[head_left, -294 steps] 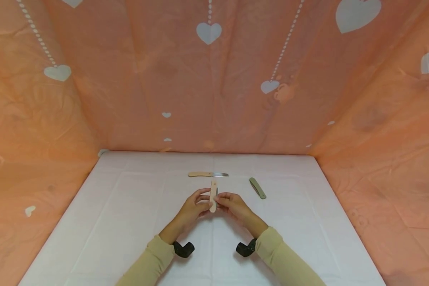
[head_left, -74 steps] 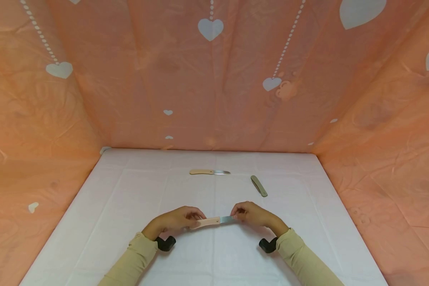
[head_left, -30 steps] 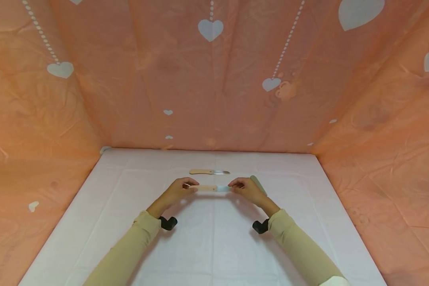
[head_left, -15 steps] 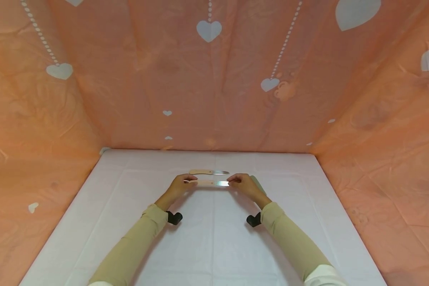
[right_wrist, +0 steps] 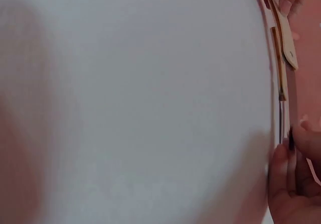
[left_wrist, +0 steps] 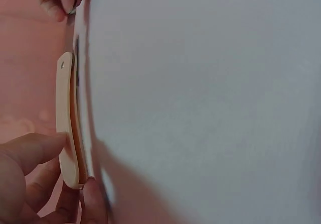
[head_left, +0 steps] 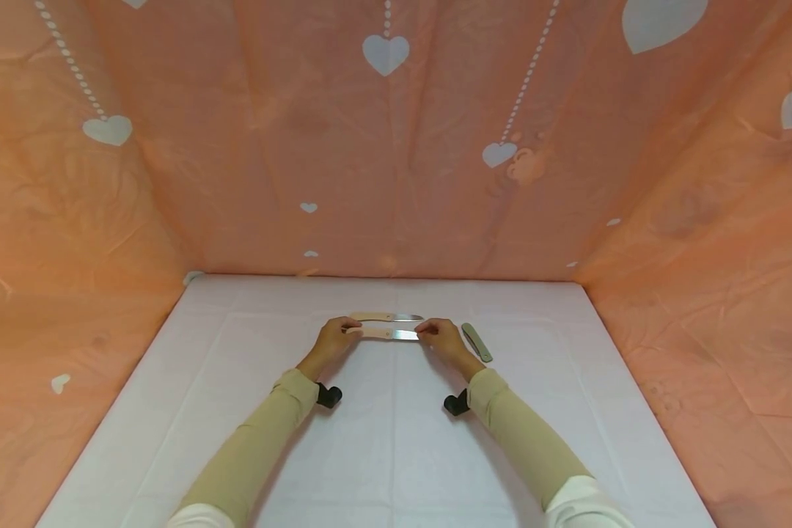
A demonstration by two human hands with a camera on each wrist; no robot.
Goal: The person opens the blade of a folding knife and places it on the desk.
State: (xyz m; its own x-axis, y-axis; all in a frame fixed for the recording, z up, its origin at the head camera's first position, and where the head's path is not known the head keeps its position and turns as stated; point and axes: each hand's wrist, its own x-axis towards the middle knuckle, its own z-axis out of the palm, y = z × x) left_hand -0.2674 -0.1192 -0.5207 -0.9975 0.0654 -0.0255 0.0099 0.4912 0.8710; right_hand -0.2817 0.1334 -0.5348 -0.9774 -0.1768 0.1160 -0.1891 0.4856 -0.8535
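Note:
In the head view, a pale pink-beige folding knife (head_left: 378,334) stretches unfolded between both hands, blade to the right. My left hand (head_left: 332,342) grips the handle's end, and the left wrist view shows thumb and fingers on that handle (left_wrist: 64,118). The blade's tip is pinched by my right hand (head_left: 445,342), whose fingers cover it. Just behind, and roughly parallel, lies a yellowish-beige folding knife (head_left: 371,317), also unfolded with its blade to the right. A green folding knife (head_left: 477,343) rests folded and slanted, right of my right hand.
A white cloth (head_left: 396,455) covers the table. Orange curtains with white hearts (head_left: 386,56) rise at the back and both sides. Black wrist mounts (head_left: 328,397) sit on the inner side of each forearm.
Earlier the pink-beige knife was held partly folded, then unfolded near me. Both hands have carried it away from me, close to the yellowish knife. The green knife is uncovered again.

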